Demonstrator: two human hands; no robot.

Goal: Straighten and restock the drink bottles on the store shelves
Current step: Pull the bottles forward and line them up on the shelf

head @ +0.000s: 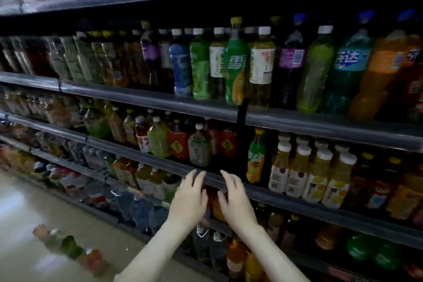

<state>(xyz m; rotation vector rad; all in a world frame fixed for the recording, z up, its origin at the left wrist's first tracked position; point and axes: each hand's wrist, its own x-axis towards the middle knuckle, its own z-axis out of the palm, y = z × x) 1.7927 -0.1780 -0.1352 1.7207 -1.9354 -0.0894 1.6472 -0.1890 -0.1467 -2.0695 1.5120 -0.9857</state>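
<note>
Head view: near 6 o'clock, the left hand (188, 199) and right hand (238, 204) flank an orange bottle (216, 205) tucked under the shelf rail (286, 199). Their fingers (197, 177) are straight and released, probably to square the bottle in its row. Spare bottles (68, 245) wait on the floor at 8 o'clock.

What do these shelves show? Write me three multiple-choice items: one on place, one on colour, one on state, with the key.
1. The left hand and right hand are at: A. the top shelf B. a lower shelf rail, flanking an orange bottle C. the floor.
2. The tall green bottle's cap is: A. yellow B. white C. blue.
3. The hands' fingers are: A. fisted B. round a cap C. stretched out.
B, the bottle shows between them; A, yellow tops it; C, they lie straight over the rail.
</note>
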